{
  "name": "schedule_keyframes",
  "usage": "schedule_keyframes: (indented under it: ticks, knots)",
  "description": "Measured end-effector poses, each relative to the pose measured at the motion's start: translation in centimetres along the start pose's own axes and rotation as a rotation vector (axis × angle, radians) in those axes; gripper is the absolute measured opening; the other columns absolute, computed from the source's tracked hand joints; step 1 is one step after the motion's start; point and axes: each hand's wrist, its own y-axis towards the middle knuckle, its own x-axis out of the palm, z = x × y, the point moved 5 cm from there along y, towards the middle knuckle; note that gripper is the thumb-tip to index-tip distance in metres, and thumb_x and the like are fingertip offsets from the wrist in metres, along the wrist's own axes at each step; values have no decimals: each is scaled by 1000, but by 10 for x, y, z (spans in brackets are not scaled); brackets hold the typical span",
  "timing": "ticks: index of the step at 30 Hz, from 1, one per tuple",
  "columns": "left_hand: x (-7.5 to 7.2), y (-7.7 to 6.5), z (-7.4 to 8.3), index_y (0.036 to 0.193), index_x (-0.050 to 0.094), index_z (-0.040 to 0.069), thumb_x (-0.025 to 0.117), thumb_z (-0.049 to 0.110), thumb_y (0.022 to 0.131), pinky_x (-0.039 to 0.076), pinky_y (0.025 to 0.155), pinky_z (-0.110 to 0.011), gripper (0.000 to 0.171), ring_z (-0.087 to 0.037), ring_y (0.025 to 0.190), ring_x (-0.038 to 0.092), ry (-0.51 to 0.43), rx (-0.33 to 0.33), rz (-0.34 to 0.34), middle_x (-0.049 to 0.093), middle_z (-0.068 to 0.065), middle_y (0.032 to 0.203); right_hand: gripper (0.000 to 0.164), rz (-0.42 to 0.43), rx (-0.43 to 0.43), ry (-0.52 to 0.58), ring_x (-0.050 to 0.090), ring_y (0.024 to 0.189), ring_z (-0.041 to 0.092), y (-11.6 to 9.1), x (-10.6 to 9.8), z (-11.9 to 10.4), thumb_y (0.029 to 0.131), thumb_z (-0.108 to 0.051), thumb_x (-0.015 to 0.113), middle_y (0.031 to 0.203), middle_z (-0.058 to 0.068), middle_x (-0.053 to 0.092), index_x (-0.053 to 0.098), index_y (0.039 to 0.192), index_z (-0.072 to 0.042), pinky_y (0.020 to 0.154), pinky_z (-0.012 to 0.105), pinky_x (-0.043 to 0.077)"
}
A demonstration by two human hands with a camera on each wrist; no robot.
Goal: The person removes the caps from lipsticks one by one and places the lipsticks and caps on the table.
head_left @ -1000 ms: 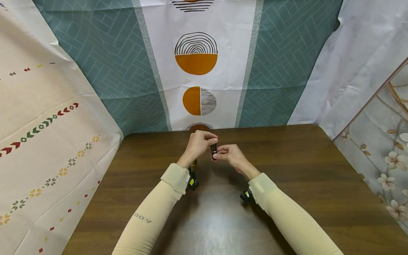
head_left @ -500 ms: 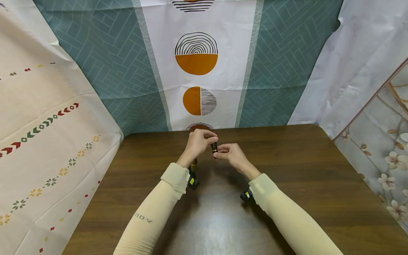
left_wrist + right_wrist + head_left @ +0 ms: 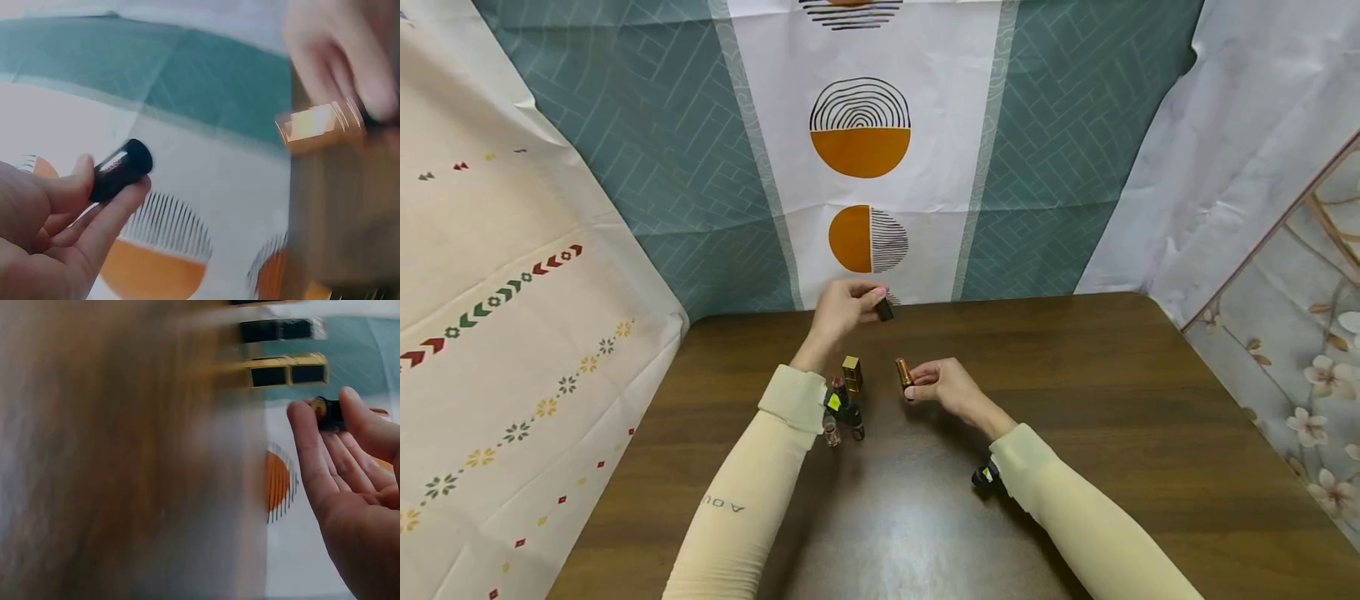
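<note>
My left hand [image 3: 841, 315] pinches a black lipstick cap [image 3: 884, 310] between thumb and fingers, raised near the table's back edge. In the left wrist view the cap [image 3: 122, 170] shows its round end and a small label. Lower and to the right, my right hand [image 3: 951, 385] holds the lipstick tube [image 3: 904, 372] by its black base, the gold upper part pointing up and uncovered. The gold part [image 3: 319, 125] is blurred in the left wrist view. From the right wrist, the tube's black base [image 3: 331, 414] lies between thumb and fingers.
Left of the tube, a gold and black box-shaped lipstick [image 3: 852, 374] stands on the wooden table [image 3: 1075, 400]. Several small cosmetic containers cluster by the left wrist, among them a clear one [image 3: 831, 431] and a dark one [image 3: 857, 423]. A patterned cloth [image 3: 917, 167] hangs behind.
The cap has come off the lipstick. My left hand has moved up and left with it, while my right hand lowered slightly with the tube. The standing containers have come into view.
</note>
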Motion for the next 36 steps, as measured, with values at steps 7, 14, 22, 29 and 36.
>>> schedule_keyframes:
  ticks: [7,14,22,29,36]
  knots:
    - [-1,-1,1,122,75,3,68,16,103,59,93,-41,24,-29,107,73,11,14,-29,73,-14,122,34,31,1,63,75,97,25,4,-12,-5,97,-1,72,110,21,75,66,127,12,102,56,51]
    - [17,-5,-5,124,75,6,67,16,104,60,89,-39,24,-27,102,74,33,68,-40,74,-13,121,35,-10,-1,117,74,105,33,3,-18,-2,99,-2,70,111,20,76,63,130,13,104,58,49]
    - [39,0,-7,125,76,9,67,19,103,60,86,-35,25,-24,102,74,102,118,-23,73,-9,123,39,51,-17,136,74,102,23,1,-42,-5,100,-3,69,114,20,75,59,132,15,108,61,44]
    - [60,5,-11,125,76,12,68,21,103,60,79,-34,25,-23,92,75,120,129,-2,75,-8,120,44,103,-33,158,70,114,35,-2,-69,-9,100,-4,69,122,24,72,53,137,16,109,58,44]
    - [85,8,-17,124,77,13,68,21,103,58,80,-34,24,-23,99,73,116,132,-4,73,-6,126,45,146,-37,159,74,106,21,-6,-98,-9,101,-4,68,122,22,72,52,138,15,108,52,47]
